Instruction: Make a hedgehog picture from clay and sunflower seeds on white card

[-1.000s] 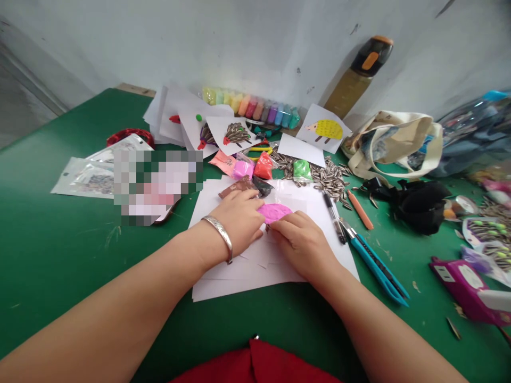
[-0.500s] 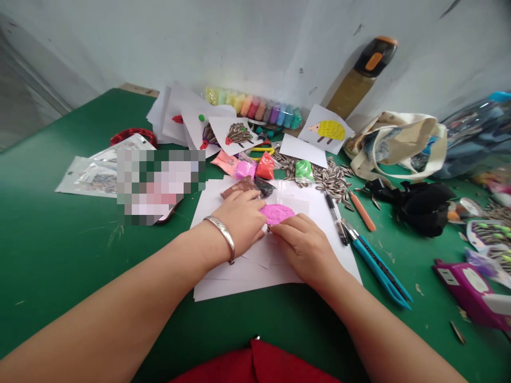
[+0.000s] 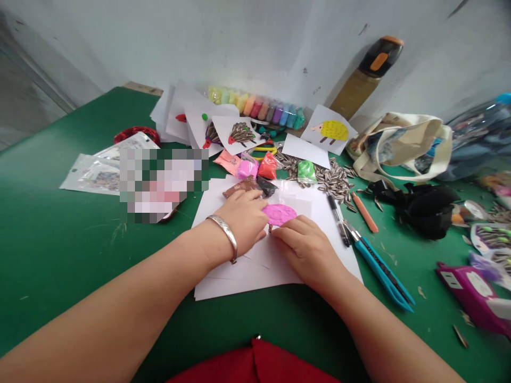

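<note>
A flat oval of pink modelling clay (image 3: 280,214) lies on white paper in front of me. My left hand (image 3: 245,218), with a silver bangle at the wrist, rests on the paper with fingers stretched out, its fingertips at the oval's left edge. Just below the oval is a small brown clay piece (image 3: 270,229). My right hand (image 3: 303,244) has its fingers bent and pressed together at that brown piece; the fingertips are partly hidden. Beyond my left fingers lies a bag of brown clay (image 3: 241,186), beside a black one (image 3: 266,186).
Clay packets, including a red one (image 3: 268,166) and a green one (image 3: 306,171), lie near sunflower seeds (image 3: 335,181). On the right are a pen (image 3: 337,219), a blue craft knife (image 3: 381,268) and an orange clay tool (image 3: 364,213). Animal pictures (image 3: 239,133) stand behind.
The view has shifted slightly, so things sit a little further right. Both hands keep nearly the same place beside the pink clay.
</note>
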Demonstrator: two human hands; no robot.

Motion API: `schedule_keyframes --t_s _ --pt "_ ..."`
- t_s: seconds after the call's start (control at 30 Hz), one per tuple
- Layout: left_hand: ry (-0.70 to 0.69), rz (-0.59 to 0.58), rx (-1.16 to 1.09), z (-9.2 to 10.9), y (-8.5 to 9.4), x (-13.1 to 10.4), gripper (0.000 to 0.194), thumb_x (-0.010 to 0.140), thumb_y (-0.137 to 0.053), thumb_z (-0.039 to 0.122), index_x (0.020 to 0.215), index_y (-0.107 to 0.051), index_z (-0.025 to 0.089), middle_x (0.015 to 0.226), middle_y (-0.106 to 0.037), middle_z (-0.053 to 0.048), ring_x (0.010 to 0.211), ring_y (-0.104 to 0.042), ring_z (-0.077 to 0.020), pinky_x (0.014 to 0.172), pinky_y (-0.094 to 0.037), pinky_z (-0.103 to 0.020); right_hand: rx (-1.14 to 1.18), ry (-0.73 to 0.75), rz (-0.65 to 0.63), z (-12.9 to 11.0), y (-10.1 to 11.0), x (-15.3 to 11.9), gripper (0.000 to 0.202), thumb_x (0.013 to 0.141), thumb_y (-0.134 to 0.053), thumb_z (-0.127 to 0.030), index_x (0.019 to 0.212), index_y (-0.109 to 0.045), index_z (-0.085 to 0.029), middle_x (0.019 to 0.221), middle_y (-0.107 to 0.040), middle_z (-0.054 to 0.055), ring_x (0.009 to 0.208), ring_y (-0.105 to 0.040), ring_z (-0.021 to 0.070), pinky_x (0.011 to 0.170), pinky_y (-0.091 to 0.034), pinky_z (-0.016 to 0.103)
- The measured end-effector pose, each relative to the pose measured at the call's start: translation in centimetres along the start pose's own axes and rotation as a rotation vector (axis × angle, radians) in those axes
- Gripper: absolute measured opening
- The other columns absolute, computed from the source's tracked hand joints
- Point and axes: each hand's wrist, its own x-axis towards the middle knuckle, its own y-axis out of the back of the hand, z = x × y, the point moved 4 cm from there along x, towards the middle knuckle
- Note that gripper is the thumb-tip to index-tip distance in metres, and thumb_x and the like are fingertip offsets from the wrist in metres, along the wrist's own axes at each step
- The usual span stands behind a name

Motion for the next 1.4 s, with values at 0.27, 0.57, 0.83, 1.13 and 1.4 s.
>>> schedule_keyframes --t_s 0.27,0.57,0.83,1.13,1.4 --pt "0.0 0.01 0.009 0.0 0.0 0.0 0.018 0.087 -0.06 0.029 0.081 -0.072 0.017 0.098 -0.067 -0.009 0.104 -0.05 -0.0274 0.09 -0.037 -0.043 -0.002 -0.043 0.105 0.5 0.4 0.0 0.021 0.094 -0.049 -0.014 0.087 -0.069 -0.017 0.082 -0.067 0.008 0.078 -0.055 0.0198 0.071 -0.045 0.033" --pt "0.017 0.032 -0.009 0.1 0.0 -0.1 0.015 0.086 -0.062 0.027 0.079 -0.072 0.017 0.098 -0.067 -0.009 0.106 -0.051 -0.0282 0.09 -0.038 -0.043 -0.034 -0.087 0.056 0.6 -0.1 -0.1 0.024 0.094 -0.047 -0.015 0.083 -0.068 -0.018 0.077 -0.064 0.007 0.076 -0.053 0.0192 0.069 -0.042 0.031" --pt "-0.015 0.063 0.042 0.4 0.5 -0.3 0.016 0.086 -0.06 0.026 0.081 -0.072 0.017 0.103 -0.067 -0.01 0.113 -0.048 -0.0306 0.1 -0.034 -0.049 -0.095 -0.144 0.108 1.5 1.9 -0.4 0.023 0.096 -0.045 -0.019 0.082 -0.064 -0.019 0.078 -0.063 0.007 0.077 -0.053 0.0204 0.07 -0.04 0.033" --pt "0.009 0.083 0.034 0.3 0.8 -0.3 0.016 0.082 -0.064 0.031 0.086 -0.07 0.016 0.104 -0.068 -0.01 0.112 -0.052 -0.0298 0.099 -0.037 -0.047 0.055 -0.337 0.16 3.9 2.0 -0.7 0.013 0.092 -0.05 -0.023 0.081 -0.056 -0.021 0.081 -0.06 0.003 0.08 -0.055 0.0194 0.071 -0.041 0.032" --pt "0.028 0.04 0.046 0.2 0.1 0.0 0.025 0.081 -0.067 0.04 0.09 -0.07 0.017 0.108 -0.068 -0.01 0.121 -0.048 -0.034 0.105 -0.031 -0.052 0.1 -0.412 0.28 5.8 1.9 -0.8 0.009 0.089 -0.053 -0.021 0.081 -0.056 -0.022 0.091 -0.061 0.004 0.085 -0.056 0.0185 0.074 -0.043 0.031"
